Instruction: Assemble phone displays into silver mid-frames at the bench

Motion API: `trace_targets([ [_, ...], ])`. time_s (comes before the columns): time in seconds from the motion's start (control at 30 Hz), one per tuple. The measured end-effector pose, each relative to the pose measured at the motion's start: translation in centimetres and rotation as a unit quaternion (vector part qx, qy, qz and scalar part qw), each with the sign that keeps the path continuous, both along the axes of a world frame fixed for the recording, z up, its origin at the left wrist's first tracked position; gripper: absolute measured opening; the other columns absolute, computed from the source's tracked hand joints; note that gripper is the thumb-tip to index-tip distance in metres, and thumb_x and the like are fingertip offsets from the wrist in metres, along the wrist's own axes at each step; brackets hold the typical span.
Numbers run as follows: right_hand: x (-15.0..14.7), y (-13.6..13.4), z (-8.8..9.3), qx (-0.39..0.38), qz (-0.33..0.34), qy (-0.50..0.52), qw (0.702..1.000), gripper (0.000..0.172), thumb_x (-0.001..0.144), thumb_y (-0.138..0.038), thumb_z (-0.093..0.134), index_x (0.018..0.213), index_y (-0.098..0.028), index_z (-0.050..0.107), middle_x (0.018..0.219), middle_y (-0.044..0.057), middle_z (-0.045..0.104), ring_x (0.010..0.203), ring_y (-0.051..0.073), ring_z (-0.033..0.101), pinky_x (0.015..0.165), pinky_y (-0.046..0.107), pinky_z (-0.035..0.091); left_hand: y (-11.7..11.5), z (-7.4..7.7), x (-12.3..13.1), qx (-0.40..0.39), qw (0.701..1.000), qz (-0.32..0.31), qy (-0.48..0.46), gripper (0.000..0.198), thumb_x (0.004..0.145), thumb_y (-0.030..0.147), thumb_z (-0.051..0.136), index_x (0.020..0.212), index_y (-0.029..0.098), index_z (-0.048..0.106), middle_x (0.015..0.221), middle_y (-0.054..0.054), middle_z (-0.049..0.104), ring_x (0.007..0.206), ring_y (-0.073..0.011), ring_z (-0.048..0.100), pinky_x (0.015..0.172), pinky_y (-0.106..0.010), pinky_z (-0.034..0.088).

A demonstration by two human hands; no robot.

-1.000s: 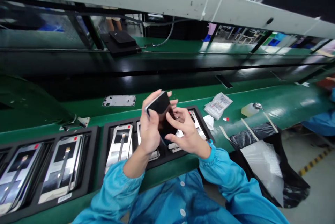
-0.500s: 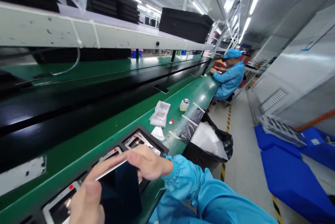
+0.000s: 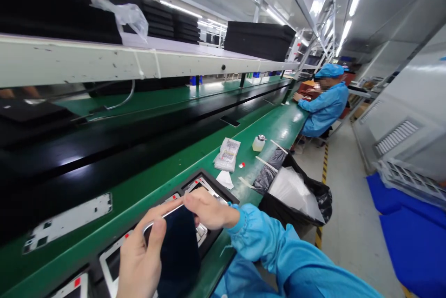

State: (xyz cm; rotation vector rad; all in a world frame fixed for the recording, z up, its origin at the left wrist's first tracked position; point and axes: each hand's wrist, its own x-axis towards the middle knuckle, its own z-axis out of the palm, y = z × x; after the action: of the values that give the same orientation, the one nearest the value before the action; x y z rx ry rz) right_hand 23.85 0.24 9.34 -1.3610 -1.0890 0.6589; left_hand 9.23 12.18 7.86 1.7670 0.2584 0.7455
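One dark panel [image 3: 179, 251], probably light, stiff and fragile, suited edge holds; your left hand [image 3: 139, 254] and right hand [image 3: 209, 209] were closed on it.

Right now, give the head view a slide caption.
Left hand holding a dark screen above a black tray, right hand at the screen's edge.

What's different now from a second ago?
The view has swung right, bringing a seated co-worker into fuller view. The right hand, earlier by the lower right of the dark panel as seen, is now at its upper right corner. The left hand still holds the panel. The bottle and plastic packets stay on the green bench.
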Motion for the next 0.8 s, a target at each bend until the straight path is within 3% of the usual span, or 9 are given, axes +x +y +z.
trace_targets([
  [0.07,0.6,-0.2,-0.3,-0.02,0.019,0.03,0.999,0.096,0.083,-0.117,0.044,0.059,-0.025,0.053,0.046,-0.002,0.048,0.043,0.014,0.046,0.044,0.028,0.039,-0.8,1.2,0.3,-0.043,0.998,0.039,0.017,0.042,0.09,0.082,0.073,0.103,0.048,0.095,0.119,-0.003,0.092,0.124,-0.0504,0.083,0.119,-0.072,0.063],
  [0.13,0.7,-0.4,-0.8,-0.014,0.004,0.065,0.998,0.095,0.081,-0.117,0.05,0.064,-0.024,0.056,0.049,-0.004,0.048,0.045,0.012,0.045,0.046,0.026,0.037,-1.5,2.1,0.8,-0.113,0.991,0.069,0.002,0.054,0.085,0.086,0.08,0.092,0.034,0.093,0.113,-0.01,0.092,0.119,-0.0472,0.085,0.119,-0.066,0.064],
  [0.23,-0.4,-1.1,-2.1,-0.013,0.009,0.076,0.997,0.093,0.083,-0.114,0.055,0.083,-0.022,0.066,0.069,-0.002,0.063,0.062,0.014,0.059,0.061,0.026,0.051,-1.2,3.2,1.2,-0.286,0.946,0.12,-0.099,0.065,0.084,0.085,0.086,0.103,0.023,0.086,0.101,-0.012,0.091,0.092,-0.0368,0.089,0.093,-0.055,0.075],
  [0.33,-1.8,-2.3,-3.5,-0.066,0.105,0.034,0.992,0.086,0.1,-0.103,0.049,0.085,-0.02,0.069,0.076,0.004,0.071,0.074,0.019,0.069,0.076,0.033,0.06,0.7,3.6,0.8,-0.376,0.892,0.129,-0.215,0.053,0.096,0.071,0.085,0.115,0.022,0.078,0.102,-0.011,0.091,0.079,-0.0301,0.088,0.075,-0.045,0.076],
  [0.43,-2.6,-3.2,-4.4,-0.099,0.139,0.033,0.985,0.088,0.102,-0.101,0.048,0.078,-0.02,0.068,0.066,0.004,0.067,0.065,0.019,0.067,0.07,0.034,0.059,1.9,3.7,0.1,-0.394,0.871,0.129,-0.263,0.043,0.105,0.065,0.078,0.112,0.022,0.074,0.107,-0.01,0.091,0.086,-0.0287,0.09,0.078,-0.043,0.077],
  [0.6,-2.5,-2.9,-4.4,-0.109,0.095,0.065,0.987,0.088,0.095,-0.105,0.054,0.062,-0.024,0.056,0.05,0.0,0.054,0.049,0.015,0.053,0.052,0.029,0.045,1.3,3.9,0.1,-0.404,0.877,0.096,-0.244,0.042,0.11,0.067,0.07,0.115,0.025,0.072,0.12,-0.01,0.09,0.097,-0.0274,0.09,0.085,-0.043,0.076],
  [0.73,-2.7,-2.1,-4.7,-0.098,0.115,0.109,0.982,0.087,0.095,-0.101,0.06,0.054,-0.026,0.048,0.04,-0.007,0.033,0.036,0.01,0.037,0.044,0.027,0.031,0.8,4.1,0.3,-0.393,0.875,0.127,-0.251,0.05,0.113,0.075,0.059,0.119,0.027,0.071,0.12,-0.01,0.089,0.096,-0.0265,0.088,0.081,-0.039,0.074],
  [0.8,-3.4,-1.5,-5.1,-0.076,0.119,0.144,0.979,0.087,0.091,-0.102,0.066,0.053,-0.027,0.043,0.039,-0.008,0.032,0.035,0.01,0.036,0.043,0.028,0.03,0.7,4.4,0.3,-0.398,0.87,0.145,-0.253,0.054,0.117,0.076,0.048,0.12,0.027,0.07,0.116,-0.01,0.089,0.091,-0.0254,0.086,0.078,-0.038,0.073],
])
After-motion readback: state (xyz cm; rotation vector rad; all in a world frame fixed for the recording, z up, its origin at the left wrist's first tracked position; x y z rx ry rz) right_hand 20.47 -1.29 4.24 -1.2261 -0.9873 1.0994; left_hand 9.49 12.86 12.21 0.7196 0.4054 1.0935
